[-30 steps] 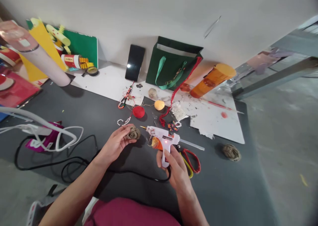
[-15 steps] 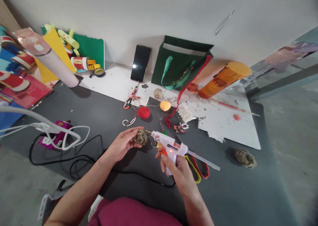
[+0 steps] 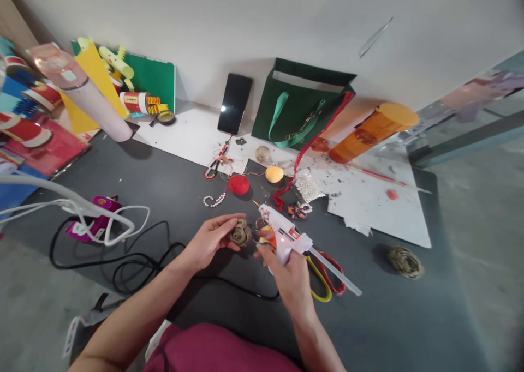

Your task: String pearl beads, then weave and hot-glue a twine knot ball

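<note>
Between the fingers of my left hand (image 3: 210,241) is a brown rolled rosette (image 3: 240,233), shaped like a rose. My right hand (image 3: 289,276) grips a white glue gun (image 3: 282,227) by its handle. Its nozzle points up and to the left, apart from the rosette, and a clear glue stick (image 3: 336,272) juts from its back end. An orange light glows on its side. Under and beside the gun lie red and yellow handles (image 3: 321,282). A second brown rosette (image 3: 405,262) rests alone on the right of the table.
Beyond my hands lie a red ball (image 3: 238,185), a yellow ball (image 3: 274,174), bead strings (image 3: 214,200) and a bag of beads (image 3: 309,185). A phone (image 3: 234,103) and green gift bag (image 3: 301,105) lean on the wall. Black cable (image 3: 141,260) crosses the left side.
The glue gun has tilted, its nozzle rising away from the rosette. My left hand has shifted slightly right and down with the rosette.
</note>
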### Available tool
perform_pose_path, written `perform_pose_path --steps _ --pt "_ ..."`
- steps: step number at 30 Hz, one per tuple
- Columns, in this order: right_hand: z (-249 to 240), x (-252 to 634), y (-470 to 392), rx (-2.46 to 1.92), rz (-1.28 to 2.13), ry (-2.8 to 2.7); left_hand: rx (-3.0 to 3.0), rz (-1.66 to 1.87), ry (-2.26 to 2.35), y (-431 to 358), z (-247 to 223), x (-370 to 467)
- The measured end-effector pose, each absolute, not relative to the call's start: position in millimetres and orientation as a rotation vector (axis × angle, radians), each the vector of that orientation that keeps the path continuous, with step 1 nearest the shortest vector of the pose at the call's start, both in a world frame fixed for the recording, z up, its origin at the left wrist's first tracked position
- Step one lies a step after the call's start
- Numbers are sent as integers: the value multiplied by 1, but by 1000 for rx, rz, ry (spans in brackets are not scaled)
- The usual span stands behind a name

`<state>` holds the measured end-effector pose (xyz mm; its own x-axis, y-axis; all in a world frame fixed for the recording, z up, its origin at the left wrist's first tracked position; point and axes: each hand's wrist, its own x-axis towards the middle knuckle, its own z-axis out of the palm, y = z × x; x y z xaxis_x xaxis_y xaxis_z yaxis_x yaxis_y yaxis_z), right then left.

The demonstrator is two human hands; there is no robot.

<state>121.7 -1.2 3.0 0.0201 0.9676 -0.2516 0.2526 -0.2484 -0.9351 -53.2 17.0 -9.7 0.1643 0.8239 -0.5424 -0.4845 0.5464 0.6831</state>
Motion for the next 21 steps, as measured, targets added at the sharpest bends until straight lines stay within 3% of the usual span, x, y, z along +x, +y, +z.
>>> perform_pose_path --steps 21 --pt "-11 111 3 -1595 1223 -1214 541 890 919 7 -5 -45"
